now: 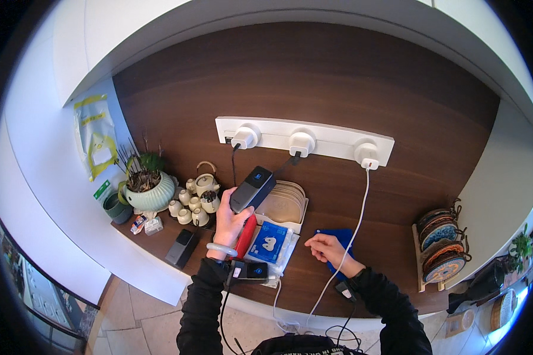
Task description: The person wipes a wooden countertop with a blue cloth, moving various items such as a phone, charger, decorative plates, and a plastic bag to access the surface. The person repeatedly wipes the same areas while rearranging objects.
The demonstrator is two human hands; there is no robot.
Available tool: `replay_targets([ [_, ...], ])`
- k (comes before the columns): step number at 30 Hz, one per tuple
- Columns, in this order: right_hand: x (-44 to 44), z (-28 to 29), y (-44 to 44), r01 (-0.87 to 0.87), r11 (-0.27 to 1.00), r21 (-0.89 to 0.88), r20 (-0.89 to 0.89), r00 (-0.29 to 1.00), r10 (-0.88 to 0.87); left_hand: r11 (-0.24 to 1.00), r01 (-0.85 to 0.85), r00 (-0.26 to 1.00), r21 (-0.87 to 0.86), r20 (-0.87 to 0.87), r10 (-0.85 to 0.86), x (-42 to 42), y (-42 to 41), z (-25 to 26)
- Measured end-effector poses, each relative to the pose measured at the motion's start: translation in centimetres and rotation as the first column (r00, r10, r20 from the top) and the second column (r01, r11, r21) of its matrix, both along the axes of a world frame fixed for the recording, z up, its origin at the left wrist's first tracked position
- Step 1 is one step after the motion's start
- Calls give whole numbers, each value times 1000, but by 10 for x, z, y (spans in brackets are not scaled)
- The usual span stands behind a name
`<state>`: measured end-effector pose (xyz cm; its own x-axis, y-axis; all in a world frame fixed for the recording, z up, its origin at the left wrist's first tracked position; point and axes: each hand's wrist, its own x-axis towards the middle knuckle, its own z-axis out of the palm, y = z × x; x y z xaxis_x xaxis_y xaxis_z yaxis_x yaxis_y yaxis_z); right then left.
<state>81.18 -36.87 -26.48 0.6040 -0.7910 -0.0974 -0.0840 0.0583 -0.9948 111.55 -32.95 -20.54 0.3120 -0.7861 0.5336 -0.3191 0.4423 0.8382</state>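
My left hand (231, 222) grips a black power bank (253, 188) whose small display is lit. A dark cable (286, 165) runs from behind its upper end to the middle white charger (301, 143) in the wall strip. My right hand (328, 249) hovers over a blue item (342, 237), fingers curled together with nothing visible in them. A white cable (359, 213) crosses in front of the right wrist. By the left forearm lie another dark power bank (182, 248) and a black device with a lit display (254, 270). Under the left hand is a red object (247, 235), partly hidden.
A white power strip (266, 138) with several chargers is on the brown back panel. To the left stand a potted plant (149, 191) and a tea set (200, 199). Stacked plates (286, 202) and a blue packet (268, 242) are central; a coaster rack (442, 248) is right.
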Motion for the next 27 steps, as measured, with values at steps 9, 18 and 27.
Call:
replay_targets([
  [9, 9, -6, -20, -68, 682, -728, -302, 925, -229, 996, -86, 996, 41, 21, 85, 11, 10, -27],
  [18, 60, -24, -51, -194, 573, -796, -492, 759, -426, 980, -191, 953, 51, 249, 173, 0, 72, -36],
  [27, 53, -35, -55, -44, 464, -885, -340, 741, -579, 979, -193, 953, 65, 249, 171, -8, 85, -52],
])
